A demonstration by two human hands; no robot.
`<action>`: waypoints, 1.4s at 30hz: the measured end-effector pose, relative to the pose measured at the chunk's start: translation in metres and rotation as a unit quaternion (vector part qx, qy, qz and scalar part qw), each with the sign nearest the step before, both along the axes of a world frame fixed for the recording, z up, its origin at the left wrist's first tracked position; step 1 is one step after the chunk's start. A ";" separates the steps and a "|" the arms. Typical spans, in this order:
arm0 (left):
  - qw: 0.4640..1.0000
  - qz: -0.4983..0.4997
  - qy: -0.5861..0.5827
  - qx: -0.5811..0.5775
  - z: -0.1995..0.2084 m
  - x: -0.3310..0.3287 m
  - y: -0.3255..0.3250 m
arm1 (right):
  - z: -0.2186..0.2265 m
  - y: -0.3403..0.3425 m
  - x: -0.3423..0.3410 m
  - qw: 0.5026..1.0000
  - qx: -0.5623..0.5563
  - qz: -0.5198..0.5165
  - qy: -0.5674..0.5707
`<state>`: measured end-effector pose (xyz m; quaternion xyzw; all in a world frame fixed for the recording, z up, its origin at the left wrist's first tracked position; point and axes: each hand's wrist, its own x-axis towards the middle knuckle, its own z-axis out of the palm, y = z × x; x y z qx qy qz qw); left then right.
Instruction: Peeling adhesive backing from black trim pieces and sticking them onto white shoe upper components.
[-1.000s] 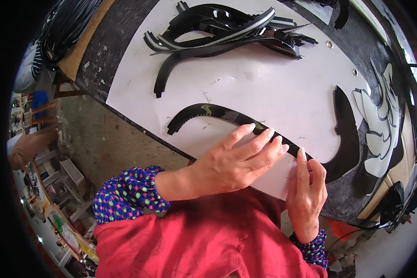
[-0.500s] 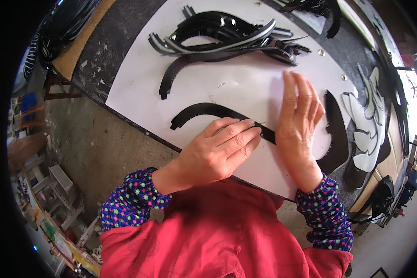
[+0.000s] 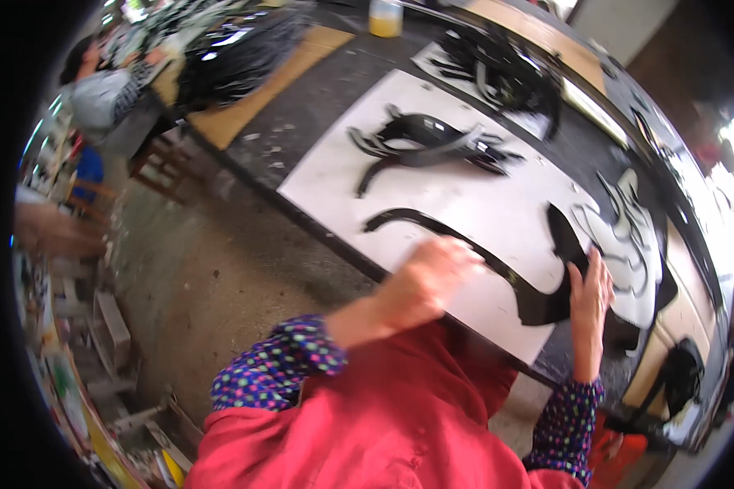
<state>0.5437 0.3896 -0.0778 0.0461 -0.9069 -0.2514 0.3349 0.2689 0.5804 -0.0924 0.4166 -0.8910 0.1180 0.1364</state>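
Observation:
A long black curved strip (image 3: 404, 215) with a notched edge lies on the white board (image 3: 473, 200), its right end meeting a wide black curved piece (image 3: 542, 308). My left hand (image 3: 432, 275) is over the middle of the strip, smeared by motion; its fingers look bent, and whether it touches the strip does not show. My right hand (image 3: 591, 297) rests at the right edge of the wide piece, fingers stretched and thumb apart. Farther back on the board sits a bundle of glossy black and grey strips (image 3: 420, 134).
Pale, dark-edged curved shapes (image 3: 620, 228) lie right of the board. Behind are a pile of black strips (image 3: 493, 73) and a jar of yellow liquid (image 3: 385, 19). More strips (image 3: 236, 69) lie on cardboard at far left, near another person (image 3: 98, 102) and a wooden stool (image 3: 167, 169).
The view has swung, showing more of the far table. My left hand has come off the strip's surface or slid along it, blurring. My right hand has moved right to the wide black piece.

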 end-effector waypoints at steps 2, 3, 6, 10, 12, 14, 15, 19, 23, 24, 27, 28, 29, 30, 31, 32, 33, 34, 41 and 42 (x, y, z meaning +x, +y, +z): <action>0.999 -0.034 0.027 0.009 -0.006 -0.027 0.036 | 0.009 0.009 0.001 0.999 0.024 0.001 0.043; 0.998 -0.048 0.025 0.022 -0.006 -0.041 0.058 | 0.023 0.004 0.007 1.000 0.007 -0.001 -0.012; 0.989 -0.039 -0.033 0.137 0.000 -0.069 0.116 | 0.063 -0.002 0.021 0.985 -0.018 0.089 -0.147; 0.980 -0.013 -0.041 0.194 0.037 -0.067 0.128 | 0.141 -0.017 0.066 0.936 -0.079 0.151 -0.309; 0.970 -0.039 -0.050 0.235 0.065 -0.046 0.092 | 0.169 -0.021 0.063 0.834 -0.134 0.169 -0.508; 0.971 -0.017 0.114 0.211 0.093 -0.020 0.043 | 0.177 -0.031 0.081 0.740 -0.344 0.192 -0.544; 0.980 -0.024 0.146 0.132 0.117 0.007 0.006 | 0.175 -0.027 0.072 0.769 -0.355 0.194 -0.495; 0.928 0.353 0.117 0.003 0.215 0.058 -0.094 | 0.135 -0.008 0.044 0.813 -0.336 0.105 -0.463; 0.815 0.377 0.124 -0.423 0.288 0.128 -0.250 | 0.096 0.014 0.021 0.827 -0.271 0.061 -0.488; 0.750 0.352 0.090 -0.553 0.291 0.128 -0.291 | 0.088 0.024 0.013 0.834 -0.272 0.049 -0.478; 0.927 0.256 0.073 -0.265 0.227 0.108 -0.396 | 0.073 0.054 -0.015 0.862 -0.263 -0.035 -0.433; 0.901 0.319 0.036 -0.293 0.193 0.099 -0.418 | 0.068 0.061 -0.026 0.890 -0.249 -0.067 -0.376; 0.886 0.363 -0.039 -0.284 0.167 0.096 -0.427 | 0.064 0.068 -0.038 0.914 -0.232 -0.096 -0.320; 0.906 0.332 -0.107 -0.241 0.140 0.108 -0.451 | 0.060 0.074 -0.050 0.936 -0.215 -0.103 -0.260; 0.906 0.338 -0.207 -0.150 0.107 0.101 -0.452 | 0.060 0.077 -0.063 0.953 -0.180 -0.117 -0.214; 0.879 0.360 -0.290 -0.116 0.098 0.122 -0.463 | 0.059 0.077 -0.077 0.966 -0.150 -0.114 -0.178; 0.890 0.350 -0.278 -0.091 0.094 0.116 -0.458 | 0.053 0.085 -0.097 0.977 -0.124 -0.121 -0.121; 0.901 0.334 -0.266 -0.072 0.103 0.097 -0.452 | 0.041 0.105 -0.123 0.984 -0.100 -0.134 -0.066; 0.817 0.386 -0.188 -0.384 0.116 0.090 -0.362 | 0.026 0.130 -0.201 0.961 -0.016 -0.192 -0.199; 0.887 0.319 -0.122 -0.311 0.115 0.061 -0.323 | 0.028 0.134 -0.206 0.968 -0.008 -0.190 -0.166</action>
